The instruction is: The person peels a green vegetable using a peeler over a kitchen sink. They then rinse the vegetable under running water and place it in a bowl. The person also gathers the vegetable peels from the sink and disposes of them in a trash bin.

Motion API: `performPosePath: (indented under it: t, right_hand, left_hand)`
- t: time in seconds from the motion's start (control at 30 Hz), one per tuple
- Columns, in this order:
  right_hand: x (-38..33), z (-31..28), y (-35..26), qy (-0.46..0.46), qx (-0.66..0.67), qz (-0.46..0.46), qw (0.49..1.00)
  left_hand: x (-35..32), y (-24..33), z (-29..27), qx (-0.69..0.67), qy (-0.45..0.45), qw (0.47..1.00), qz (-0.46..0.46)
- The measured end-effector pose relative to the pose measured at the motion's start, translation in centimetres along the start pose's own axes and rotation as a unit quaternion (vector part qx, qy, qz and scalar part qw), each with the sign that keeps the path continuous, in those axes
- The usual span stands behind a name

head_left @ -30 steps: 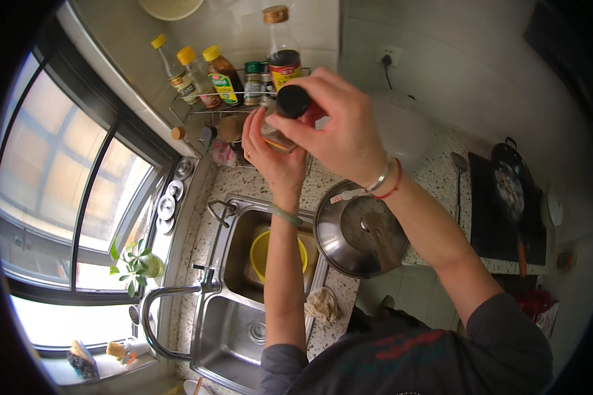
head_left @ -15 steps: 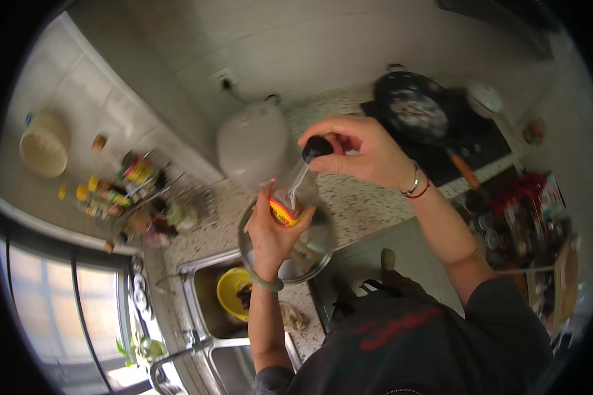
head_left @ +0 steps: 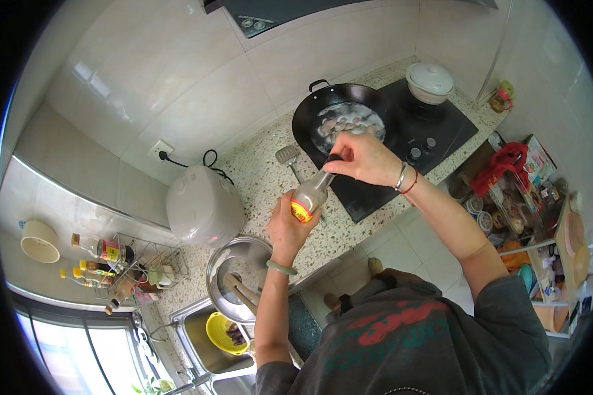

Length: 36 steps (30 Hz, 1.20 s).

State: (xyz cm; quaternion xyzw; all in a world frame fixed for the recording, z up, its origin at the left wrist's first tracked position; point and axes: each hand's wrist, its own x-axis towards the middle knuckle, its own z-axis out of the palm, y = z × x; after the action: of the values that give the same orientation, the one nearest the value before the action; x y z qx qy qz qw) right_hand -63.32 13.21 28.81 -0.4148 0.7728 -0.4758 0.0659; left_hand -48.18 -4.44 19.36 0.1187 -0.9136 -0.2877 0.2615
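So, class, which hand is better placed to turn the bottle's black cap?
Probably the right hand: it pinches the black cap, while the left hand grips the bottle lower down.

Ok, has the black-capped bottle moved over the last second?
Yes: judged against the fixed sink and cooktop, the black-capped bottle has moved right, away from the sink and toward the cooktop.

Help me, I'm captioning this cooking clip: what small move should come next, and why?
Probably, the right hand should loosen the cap while the left hand steadies the bottle. The cap appears to sit on the bottle's neck, pinched by the right hand; the left hand grips the bottle's body, and the uncovered wok is just beyond.
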Motion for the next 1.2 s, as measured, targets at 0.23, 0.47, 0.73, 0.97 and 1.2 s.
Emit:
performPosePath:
  t: [0.23,0.47,0.73,0.97,1.2]
  right_hand:
    - [2.6,-3.2,5.0,0.053,-0.060,-0.075,0.994]
    - [5.3,-5.0,9.3,-0.019,0.073,0.095,0.993]
    - [7.9,-3.8,13.5,-0.024,0.093,0.143,0.985]
    - [10.3,-4.4,14.8,-0.019,0.093,0.151,0.984]
    - [12.0,-5.0,16.5,-0.023,0.097,0.176,0.979]
  left_hand:
    - [3.5,2.5,3.4,0.007,-0.070,0.995,-0.071]
    - [7.6,2.5,4.7,0.033,-0.171,0.977,-0.126]
    - [11.2,-0.6,5.4,0.067,-0.253,0.955,-0.138]
    - [14.3,-1.2,6.2,0.074,-0.269,0.951,-0.133]
    - [16.6,0.0,6.7,0.070,-0.300,0.941,-0.141]
